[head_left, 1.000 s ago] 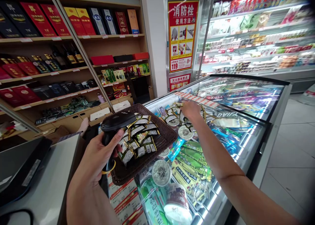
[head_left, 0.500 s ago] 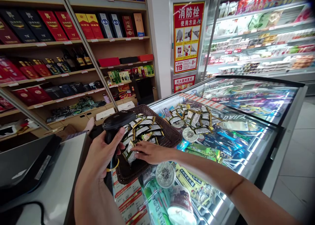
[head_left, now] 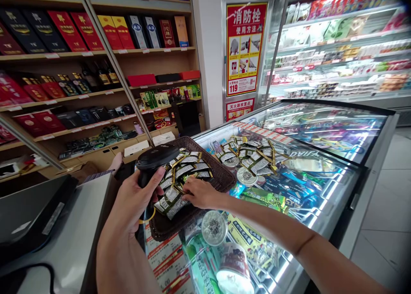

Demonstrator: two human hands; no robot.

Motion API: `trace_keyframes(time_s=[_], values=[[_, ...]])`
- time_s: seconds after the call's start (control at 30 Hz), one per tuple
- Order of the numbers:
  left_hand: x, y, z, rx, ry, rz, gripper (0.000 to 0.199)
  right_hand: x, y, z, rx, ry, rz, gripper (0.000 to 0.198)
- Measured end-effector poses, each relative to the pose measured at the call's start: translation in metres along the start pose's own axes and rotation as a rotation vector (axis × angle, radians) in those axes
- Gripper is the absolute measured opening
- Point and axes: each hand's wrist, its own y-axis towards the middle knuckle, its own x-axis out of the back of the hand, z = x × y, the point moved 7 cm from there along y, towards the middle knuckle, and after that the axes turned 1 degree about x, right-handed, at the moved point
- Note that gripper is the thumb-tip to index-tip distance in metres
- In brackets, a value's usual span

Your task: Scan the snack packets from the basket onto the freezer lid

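Observation:
My left hand (head_left: 135, 204) is wrapped round the handle of a black handheld barcode scanner (head_left: 157, 157), its head tilted over the left side of a basket. That dark brown woven basket (head_left: 221, 176) rests on the freezer's glass top and holds many small foil packets (head_left: 184, 169) in white, black and gold. Inside it, my right hand (head_left: 202, 193) reaches in from the right, its fingers curled down on a small packet with some green showing. The fingertips partly cover that packet. Below them lie a few more packets (head_left: 171, 199), label side up.
Loose packets (head_left: 257, 157) lie piled on the glass of the freezer (head_left: 340, 174) beyond the basket. Ice-cream tubs and wrapped bars show under the glass. A white counter (head_left: 86, 217) with a black device (head_left: 35, 212) stands at left, and shelves of boxes (head_left: 180, 62) rise behind.
My right hand has shifted slightly up and right within the basket. The packet that was under its fingers now lies flat at the near end. The scanner stays almost in place.

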Motion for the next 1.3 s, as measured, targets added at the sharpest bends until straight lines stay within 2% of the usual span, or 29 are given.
trace_keyframes(time_s=[0.1, 0.27, 0.33, 0.53, 0.8, 1.0, 1.07, 1.13, 1.2, 1.3], values=[[0.001, -0.001, 0.001, 0.022, 0.015, -0.003, 0.058, 0.018, 0.003, -0.004, -0.04, 0.143, -0.114, 0.012], [-0.002, -0.004, -0.005, 0.003, 0.03, 0.014, 0.057, 0.084, 0.001, -0.034, -0.149, 0.302, -0.531, 0.021], [-0.004, -0.004, -0.005, 0.006, 0.051, 0.046, 0.056, 0.1, -0.001, -0.049, -0.188, 0.39, -0.631, 0.023], [-0.012, -0.006, -0.006, 0.014, 0.111, 0.106, 0.05, 0.114, -0.005, -0.069, -0.239, 0.758, -0.702, 0.029], [-0.018, -0.009, -0.009, -0.009, 0.144, 0.16, 0.041, 0.124, -0.009, -0.068, -0.256, 0.863, -0.766, 0.029], [-0.018, -0.004, -0.006, 0.01, 0.169, 0.183, 0.045, 0.119, -0.007, -0.069, -0.251, 0.819, -0.746, 0.028], [-0.017, -0.004, -0.006, 0.009, 0.158, 0.179, 0.047, 0.119, -0.007, -0.07, -0.26, 0.739, -0.738, 0.028], [-0.017, -0.003, -0.005, 0.008, 0.145, 0.172, 0.049, 0.126, -0.007, -0.071, -0.273, 0.546, -0.733, 0.026], [-0.016, -0.002, -0.004, 0.008, 0.145, 0.167, 0.051, 0.138, -0.01, -0.071, -0.306, 0.263, -0.724, 0.024], [-0.015, -0.001, -0.002, 0.009, 0.158, 0.165, 0.052, 0.166, -0.021, -0.079, -0.435, -0.116, -0.706, 0.022]])
